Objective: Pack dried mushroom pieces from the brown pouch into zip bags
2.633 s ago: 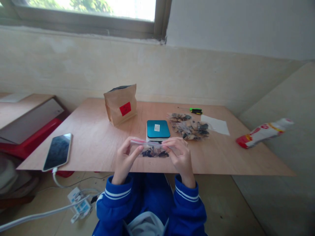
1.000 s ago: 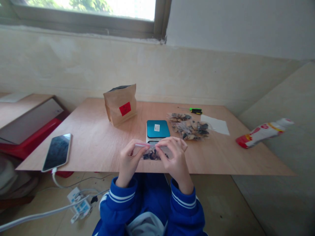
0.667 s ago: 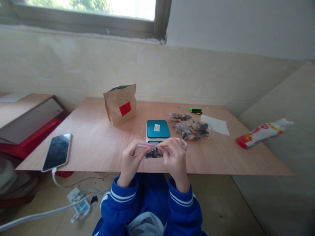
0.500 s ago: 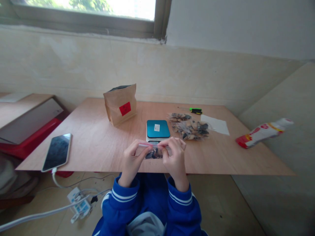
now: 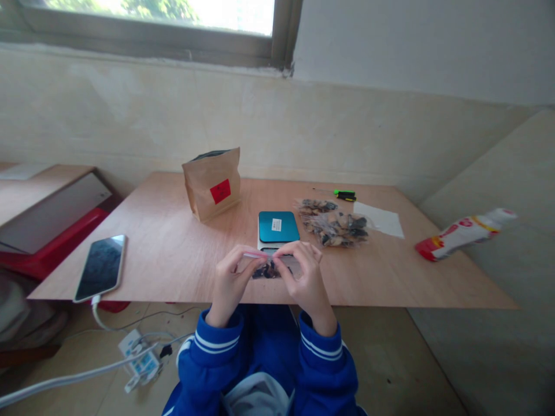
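Observation:
A small clear zip bag (image 5: 267, 270) with dark dried pieces in it hangs between my hands near the table's front edge. My left hand (image 5: 234, 277) pinches the bag's pink-edged top on the left. My right hand (image 5: 303, 274) pinches the same top edge, its fingertips close beside the left ones. Just beyond them lies a kitchen scale (image 5: 278, 227) with a blue-green platform and a white label; my hands partly cover its display. Filled clear bags of dried pieces (image 5: 338, 228) lie to the right of the scale.
A brown paper bag (image 5: 214, 188) with a red label stands at back left. A phone (image 5: 102, 268) on a cable lies at far left. Behind the filled bags are a screwdriver (image 5: 344, 193) and white paper (image 5: 381, 221). A red-and-white bottle (image 5: 463, 234) is at right.
My right hand has slid left along the bag's top edge, closer to my left hand. The left hand has barely moved and keeps its pinch.

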`<state>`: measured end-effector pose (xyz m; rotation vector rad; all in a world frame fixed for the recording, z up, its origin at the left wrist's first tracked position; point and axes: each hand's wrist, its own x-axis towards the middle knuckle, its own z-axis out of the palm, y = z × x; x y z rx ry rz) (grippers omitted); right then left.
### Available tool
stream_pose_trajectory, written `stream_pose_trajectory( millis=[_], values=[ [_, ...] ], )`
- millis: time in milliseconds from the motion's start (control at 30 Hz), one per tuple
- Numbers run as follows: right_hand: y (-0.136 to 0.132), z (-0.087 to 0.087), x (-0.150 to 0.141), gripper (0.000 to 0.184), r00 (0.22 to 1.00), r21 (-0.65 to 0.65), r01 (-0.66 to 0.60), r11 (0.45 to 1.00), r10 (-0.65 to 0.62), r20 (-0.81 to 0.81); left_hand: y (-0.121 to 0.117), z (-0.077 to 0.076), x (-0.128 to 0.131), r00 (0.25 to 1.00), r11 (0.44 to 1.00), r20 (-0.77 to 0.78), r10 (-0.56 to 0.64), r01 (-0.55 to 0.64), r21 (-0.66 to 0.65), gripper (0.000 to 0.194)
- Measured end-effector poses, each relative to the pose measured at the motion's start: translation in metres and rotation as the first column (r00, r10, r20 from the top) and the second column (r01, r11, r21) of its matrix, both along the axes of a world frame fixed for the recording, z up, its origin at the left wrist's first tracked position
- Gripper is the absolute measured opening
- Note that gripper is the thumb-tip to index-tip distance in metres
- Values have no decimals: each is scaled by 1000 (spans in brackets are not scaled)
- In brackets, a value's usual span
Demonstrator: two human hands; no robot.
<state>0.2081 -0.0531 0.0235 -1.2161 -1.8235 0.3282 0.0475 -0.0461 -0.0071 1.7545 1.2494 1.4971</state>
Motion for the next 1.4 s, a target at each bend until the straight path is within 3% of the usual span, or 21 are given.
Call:
stream_pose_trajectory(
  millis=[467, 633, 700, 800, 900, 1000, 1100, 1400],
  values=[
    [4, -12, -14, 22, 987, 107, 159, 982, -161, 17, -1, 4, 8, 998, 995, -63, 12, -5, 100, 7],
    [6, -13, -16, 13, 988, 103, 151, 983, -151, -6, -1, 2, 8, 996, 994, -53, 73, -68, 84, 7],
    [8, -14, -11, 3, 990, 87, 138, 987, -139, -1, 0, -1, 4, 993, 992, -6, 121, -121, 47, 9],
    [14, -18, 2, 7, 980, 103, 201, 974, -199, -26, 3, -4, -4, 969, 980, 146, 199, -194, -47, 15],
    [20, -23, 15, 10, 969, 77, 182, 980, -166, -184, 6, -8, -12, 932, 969, 282, 227, -189, -157, 20],
    [23, -28, 18, 16, 890, -73, 14, 997, -45, -454, 9, -11, -15, 898, 968, 382, 217, -147, -206, 23],
    [25, -32, 13, 23, 768, -193, -107, 975, -42, -639, 11, -14, -14, 866, 969, 455, 208, -119, -216, 23],
    [27, -39, 3, 19, 624, -195, -87, 977, -99, -775, 14, -15, -12, 852, 978, 507, 131, -29, -205, 23]
  ],
)
